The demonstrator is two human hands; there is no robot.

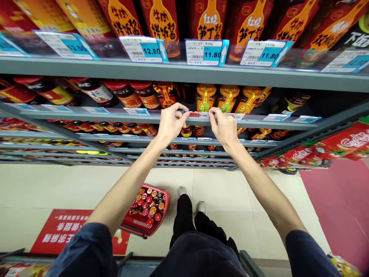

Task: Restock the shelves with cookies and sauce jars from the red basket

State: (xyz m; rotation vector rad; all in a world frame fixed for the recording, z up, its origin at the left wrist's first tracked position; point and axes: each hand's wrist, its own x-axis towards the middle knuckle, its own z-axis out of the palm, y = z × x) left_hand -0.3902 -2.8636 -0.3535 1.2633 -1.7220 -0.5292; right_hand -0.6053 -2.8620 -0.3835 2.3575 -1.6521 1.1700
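Note:
Both of my hands are at the front edge of the second shelf (pixel 115 115), at either end of a small red and white price label (pixel 198 115). My left hand (pixel 173 120) pinches at the label's left end, thumb and forefinger together. At its right end my right hand (pixel 223 125) is closed in a pinch, a ring on one finger. Orange-lidded jars (pixel 206 96) stand just behind the label. Dark jars with red and yellow wrapping (pixel 167 94) are behind my left hand. The fingertips hide the label's ends.
The upper shelf (pixel 173 71) holds large bottles above blue and white price tags. A red basket (pixel 144 225) of jars sits on the floor left of my feet. Red packets (pixel 340 142) line the right side. Lower shelves carry more jars.

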